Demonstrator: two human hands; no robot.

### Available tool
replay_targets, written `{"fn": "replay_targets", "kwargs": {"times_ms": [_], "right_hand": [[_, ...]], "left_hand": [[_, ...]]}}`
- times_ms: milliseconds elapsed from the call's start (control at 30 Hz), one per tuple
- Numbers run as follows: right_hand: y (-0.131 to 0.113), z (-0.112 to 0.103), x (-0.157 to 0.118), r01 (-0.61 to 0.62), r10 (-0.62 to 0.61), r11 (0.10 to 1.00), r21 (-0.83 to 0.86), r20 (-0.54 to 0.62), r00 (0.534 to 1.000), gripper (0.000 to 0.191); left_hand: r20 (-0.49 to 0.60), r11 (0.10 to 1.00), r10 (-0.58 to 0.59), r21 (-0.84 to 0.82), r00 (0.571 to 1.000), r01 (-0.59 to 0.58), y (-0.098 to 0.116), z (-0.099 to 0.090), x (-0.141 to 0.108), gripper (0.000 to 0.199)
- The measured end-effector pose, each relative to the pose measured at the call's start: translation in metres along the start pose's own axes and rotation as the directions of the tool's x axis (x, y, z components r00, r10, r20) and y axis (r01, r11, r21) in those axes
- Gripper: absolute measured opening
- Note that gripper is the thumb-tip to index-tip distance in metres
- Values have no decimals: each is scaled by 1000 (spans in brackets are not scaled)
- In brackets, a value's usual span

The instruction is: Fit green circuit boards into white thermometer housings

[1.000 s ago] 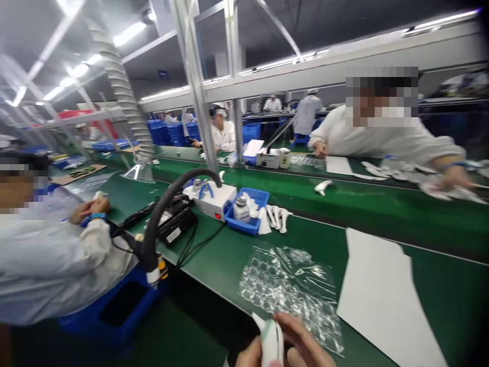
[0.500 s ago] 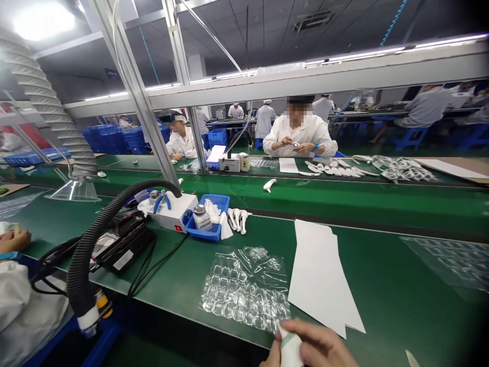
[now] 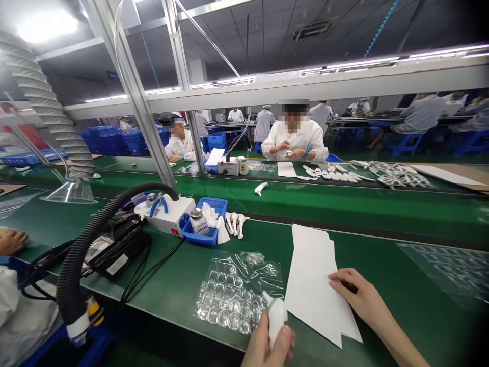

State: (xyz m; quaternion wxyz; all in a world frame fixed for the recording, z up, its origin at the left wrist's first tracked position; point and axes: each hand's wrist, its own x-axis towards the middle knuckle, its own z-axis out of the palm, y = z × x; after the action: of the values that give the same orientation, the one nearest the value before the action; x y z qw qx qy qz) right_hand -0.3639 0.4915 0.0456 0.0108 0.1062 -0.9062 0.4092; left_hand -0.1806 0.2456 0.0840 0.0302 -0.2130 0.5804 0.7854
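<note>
My left hand (image 3: pixel 267 342) grips a white plastic handheld part (image 3: pixel 276 317) upright at the bottom of the view, its tip over a transparent bag of blister trays (image 3: pixel 229 295). My right hand (image 3: pixel 357 291) rests over the right edge of a stack of white paper sheets (image 3: pixel 313 288) and pinches a slim dark item (image 3: pixel 350 287), possibly a pen. Its fingers hide most of that item. The hands are apart, with the paper between them.
A blue tray (image 3: pixel 202 227) with a bottle and white cloth stands by a white bench unit (image 3: pixel 168 214). A black hose (image 3: pixel 87 244) runs down at the left, where a co-worker's hand (image 3: pixel 11 242) lies. More white parts lie across the belt.
My right hand has left the white part and moved right onto the paper. The view has swung away from the co-worker at the left and tilted level.
</note>
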Motion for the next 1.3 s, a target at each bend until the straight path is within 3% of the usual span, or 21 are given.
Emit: {"fn": "replay_targets", "kwargs": {"times_ms": [133, 233, 400, 567, 633, 733, 833, 900, 1067, 1300], "right_hand": [[0, 1, 11, 18, -18, 1000, -23, 3, 1000, 31], [-5, 4, 15, 29, -29, 999, -46, -5, 1000, 24], [-18, 10, 2, 56, -59, 998, -33, -110, 992, 20], [-32, -10, -8, -28, 46, 996, 88, -217, 975, 26], [-54, -15, -18, -25, 47, 984, 175, -124, 991, 29], [-105, -9, -43, -66, 26, 937, 342, 119, 993, 30], [-149, 7, -65, -88, -74, 890, 448, 332, 940, 28], [-164, 17, -72, -74, -141, 888, 454, 422, 896, 28], [-167, 35, -71, -20, -165, 917, 399, 426, 890, 28], [-164, 40, -72, -31, -158, 910, 413, 416, 896, 28]], "left_hand": [[192, 944, 50, 312, 980, -109, 32, 13, 20, 63], [347, 930, 88, 307, 934, -202, 39, 28, 35, 49], [309, 936, 116, 284, 944, -209, 23, 43, 50, 44], [283, 988, 48, 130, 958, -88, 24, 43, 49, 50], [306, 1000, -4, 1, 952, 4, 28, 42, 46, 58], [329, 969, -46, -214, 943, 122, 32, 36, 36, 69], [294, 945, -95, -273, 951, 178, 32, 30, 25, 79], [256, 946, -125, -261, 959, 193, 28, 27, 21, 81], [168, 953, -121, -255, 978, 162, 14, 23, 23, 78], [169, 959, -111, -241, 979, 150, 9, 24, 24, 80]]}}
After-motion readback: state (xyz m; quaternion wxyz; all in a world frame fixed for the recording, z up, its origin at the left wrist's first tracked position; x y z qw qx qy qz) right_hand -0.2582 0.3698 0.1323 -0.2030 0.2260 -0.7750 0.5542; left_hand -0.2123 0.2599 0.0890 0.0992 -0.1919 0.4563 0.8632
